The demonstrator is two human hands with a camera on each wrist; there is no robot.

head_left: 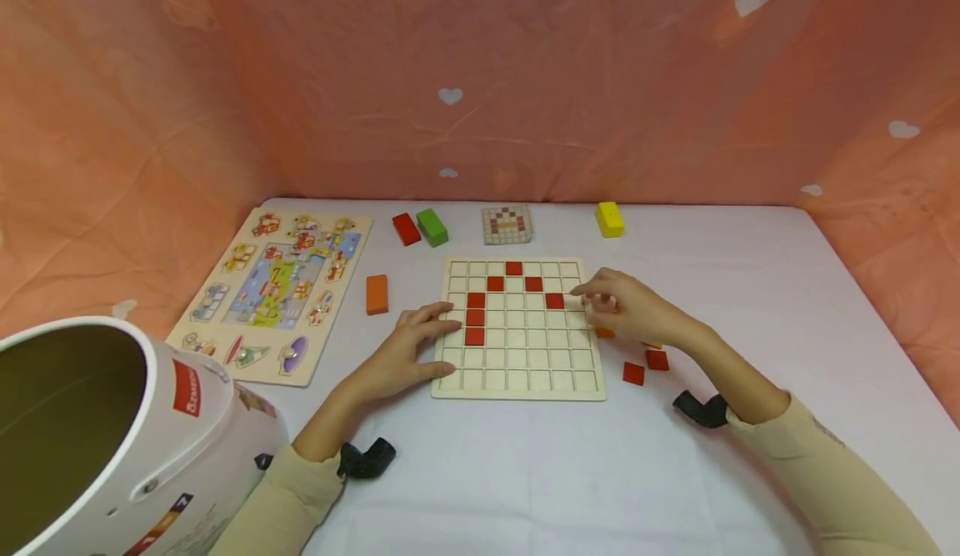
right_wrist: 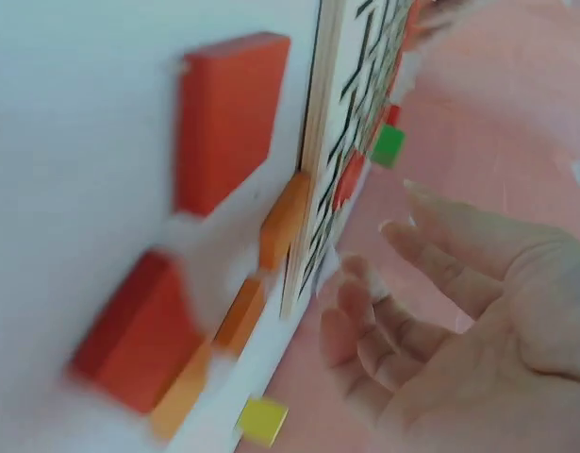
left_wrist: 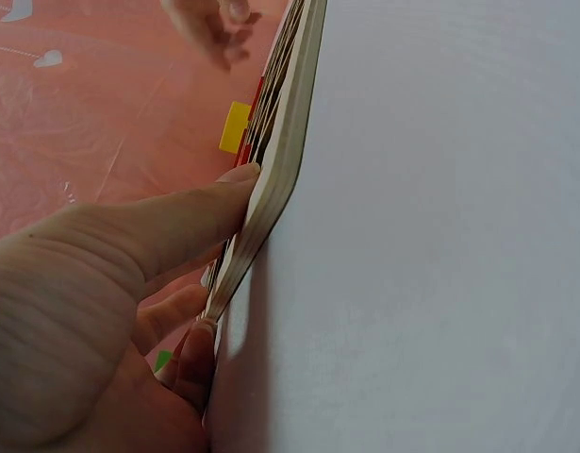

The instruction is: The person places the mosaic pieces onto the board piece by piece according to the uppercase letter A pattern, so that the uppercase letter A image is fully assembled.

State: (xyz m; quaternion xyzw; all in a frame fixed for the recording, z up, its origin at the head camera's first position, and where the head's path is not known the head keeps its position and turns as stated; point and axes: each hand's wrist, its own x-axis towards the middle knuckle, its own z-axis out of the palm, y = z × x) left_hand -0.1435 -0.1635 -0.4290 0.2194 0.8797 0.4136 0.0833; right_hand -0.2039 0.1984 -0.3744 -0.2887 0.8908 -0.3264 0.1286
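A wooden grid board [head_left: 517, 381] lies flat on the table, with several red square tiles [head_left: 475, 318] set in its cells. My left hand [head_left: 401, 356] rests at the board's left edge, thumb and fingers spread; the left wrist view shows the thumb touching the rim. Over the right edge hovers my right hand [head_left: 637, 306], close to the red tile [head_left: 554, 301] in the rightmost filled cell. Its fingers are loosely bent with nothing between them in the right wrist view. Beside the board lie loose red tiles [head_left: 633, 373] and orange tiles [right_wrist: 240, 316], partly hidden by the right hand in the head view.
Behind the board lies a small pattern card [head_left: 507, 225], with red [head_left: 407, 228], green [head_left: 432, 227] and yellow [head_left: 610, 219] blocks around it. An orange block [head_left: 377, 294] sits left. A picture puzzle board [head_left: 307, 368] and large white bucket [head_left: 217, 423] occupy the left side.
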